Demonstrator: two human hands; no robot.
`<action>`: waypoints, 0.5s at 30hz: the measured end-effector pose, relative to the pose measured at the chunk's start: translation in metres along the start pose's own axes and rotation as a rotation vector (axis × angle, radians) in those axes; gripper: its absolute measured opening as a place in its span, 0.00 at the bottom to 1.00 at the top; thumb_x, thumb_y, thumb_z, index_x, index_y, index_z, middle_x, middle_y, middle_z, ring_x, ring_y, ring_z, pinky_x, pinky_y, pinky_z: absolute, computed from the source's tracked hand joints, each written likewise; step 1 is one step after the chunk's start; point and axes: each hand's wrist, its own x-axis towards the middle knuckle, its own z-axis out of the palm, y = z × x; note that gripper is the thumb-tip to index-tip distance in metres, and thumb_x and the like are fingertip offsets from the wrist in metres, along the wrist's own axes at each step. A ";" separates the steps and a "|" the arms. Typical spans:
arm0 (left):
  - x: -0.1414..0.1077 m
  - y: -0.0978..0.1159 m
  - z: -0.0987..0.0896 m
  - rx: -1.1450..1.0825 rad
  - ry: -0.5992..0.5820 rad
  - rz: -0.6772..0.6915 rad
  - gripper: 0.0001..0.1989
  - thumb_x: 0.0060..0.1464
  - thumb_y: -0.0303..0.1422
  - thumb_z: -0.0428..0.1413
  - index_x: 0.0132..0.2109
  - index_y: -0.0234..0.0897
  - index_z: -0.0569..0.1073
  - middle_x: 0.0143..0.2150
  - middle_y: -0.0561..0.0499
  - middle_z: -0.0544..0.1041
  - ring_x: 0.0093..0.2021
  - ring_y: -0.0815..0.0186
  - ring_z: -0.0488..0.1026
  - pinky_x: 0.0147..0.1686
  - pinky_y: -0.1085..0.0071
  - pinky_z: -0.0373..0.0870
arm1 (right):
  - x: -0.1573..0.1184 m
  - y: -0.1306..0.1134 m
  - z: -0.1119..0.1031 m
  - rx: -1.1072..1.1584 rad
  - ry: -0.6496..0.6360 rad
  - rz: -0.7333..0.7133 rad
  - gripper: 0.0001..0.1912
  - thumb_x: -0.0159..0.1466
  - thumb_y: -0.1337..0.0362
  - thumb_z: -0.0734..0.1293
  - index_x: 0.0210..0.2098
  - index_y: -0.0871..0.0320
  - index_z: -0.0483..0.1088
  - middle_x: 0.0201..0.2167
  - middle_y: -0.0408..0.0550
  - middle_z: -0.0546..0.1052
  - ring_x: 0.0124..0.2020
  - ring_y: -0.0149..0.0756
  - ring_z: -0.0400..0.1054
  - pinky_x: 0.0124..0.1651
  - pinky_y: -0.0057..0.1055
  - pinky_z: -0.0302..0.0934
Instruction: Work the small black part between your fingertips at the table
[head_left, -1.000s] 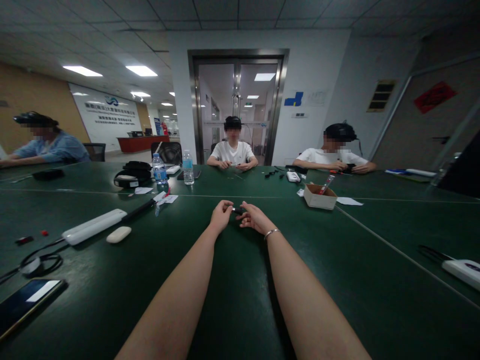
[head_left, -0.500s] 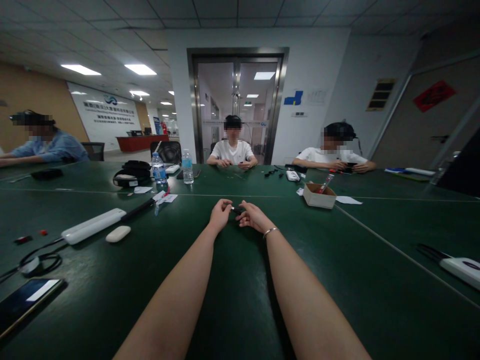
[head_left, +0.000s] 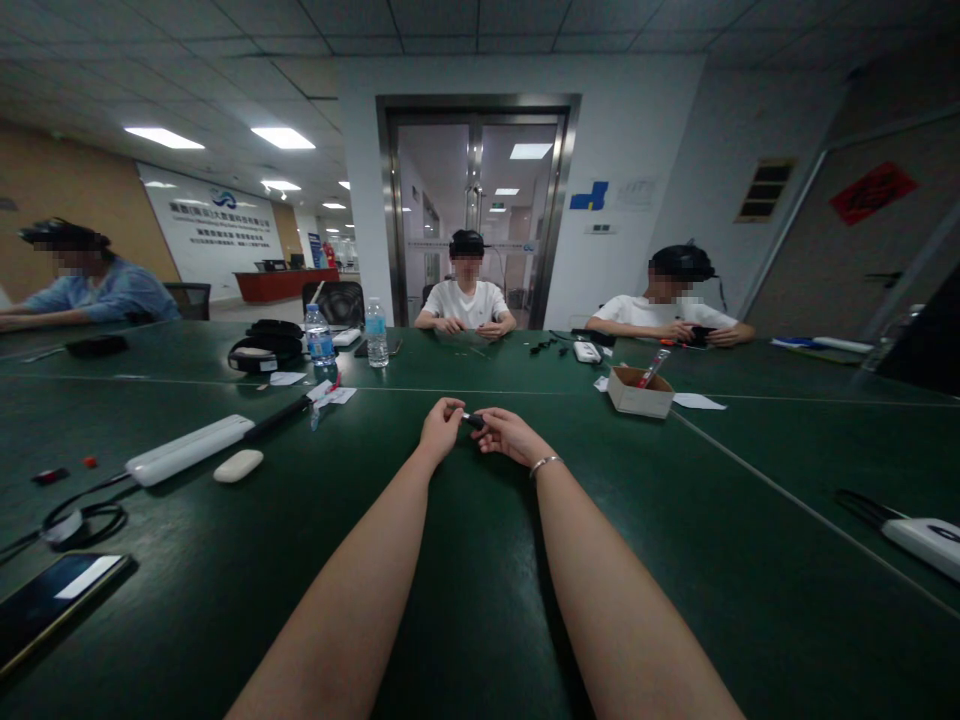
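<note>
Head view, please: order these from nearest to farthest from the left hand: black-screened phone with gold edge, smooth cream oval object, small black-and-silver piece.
1. Small black-and-silver piece: at the fingertips of the left hand, between both hands.
2. Smooth cream oval object: out to the left.
3. Black-screened phone with gold edge: far left, near corner.

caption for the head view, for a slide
Two bare hands, left and right, hold a small black-and-silver object between their fingers above a dark green table.

Dark green, smooth-topped table (head_left: 480,580)
It bore an oval white case (head_left: 238,466) and a black-screened phone (head_left: 64,605).
</note>
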 end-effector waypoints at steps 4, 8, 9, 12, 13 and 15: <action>0.001 -0.003 -0.001 0.033 -0.034 -0.024 0.08 0.51 0.32 0.51 0.37 0.34 0.71 0.25 0.53 0.69 0.25 0.71 0.66 0.27 0.76 0.62 | -0.003 -0.001 -0.002 0.049 -0.018 -0.001 0.07 0.63 0.75 0.60 0.42 0.63 0.63 0.25 0.50 0.74 0.21 0.28 0.69 0.28 0.26 0.69; -0.001 0.000 -0.003 0.075 -0.079 -0.059 0.11 0.52 0.36 0.49 0.35 0.35 0.73 0.22 0.54 0.68 0.22 0.71 0.64 0.23 0.76 0.59 | -0.005 -0.001 -0.003 0.045 -0.026 -0.006 0.10 0.61 0.77 0.62 0.42 0.63 0.64 0.27 0.50 0.74 0.22 0.29 0.70 0.30 0.26 0.69; -0.002 0.000 -0.003 0.088 -0.083 -0.067 0.11 0.52 0.36 0.49 0.35 0.35 0.73 0.21 0.55 0.68 0.21 0.71 0.64 0.22 0.76 0.58 | -0.004 -0.001 -0.003 0.041 -0.027 -0.005 0.10 0.60 0.77 0.63 0.42 0.63 0.64 0.27 0.49 0.74 0.23 0.29 0.70 0.30 0.26 0.69; -0.002 0.001 -0.004 0.116 -0.050 -0.082 0.10 0.52 0.36 0.50 0.35 0.36 0.73 0.19 0.55 0.67 0.19 0.71 0.62 0.21 0.76 0.57 | -0.003 0.001 -0.004 0.036 -0.033 0.000 0.12 0.58 0.78 0.64 0.41 0.63 0.65 0.26 0.47 0.73 0.23 0.29 0.70 0.31 0.26 0.70; -0.002 0.001 -0.004 0.123 -0.034 -0.084 0.10 0.51 0.37 0.50 0.34 0.37 0.73 0.19 0.55 0.67 0.19 0.71 0.62 0.21 0.76 0.57 | -0.003 0.001 -0.004 0.036 -0.035 0.000 0.12 0.58 0.79 0.64 0.42 0.63 0.65 0.25 0.47 0.72 0.23 0.29 0.70 0.31 0.26 0.70; -0.003 0.000 -0.005 0.128 -0.024 -0.083 0.10 0.51 0.38 0.51 0.33 0.37 0.72 0.19 0.55 0.67 0.19 0.71 0.62 0.21 0.76 0.57 | -0.002 0.001 -0.004 0.035 -0.035 -0.002 0.13 0.58 0.79 0.63 0.42 0.63 0.65 0.25 0.45 0.72 0.23 0.29 0.70 0.31 0.26 0.70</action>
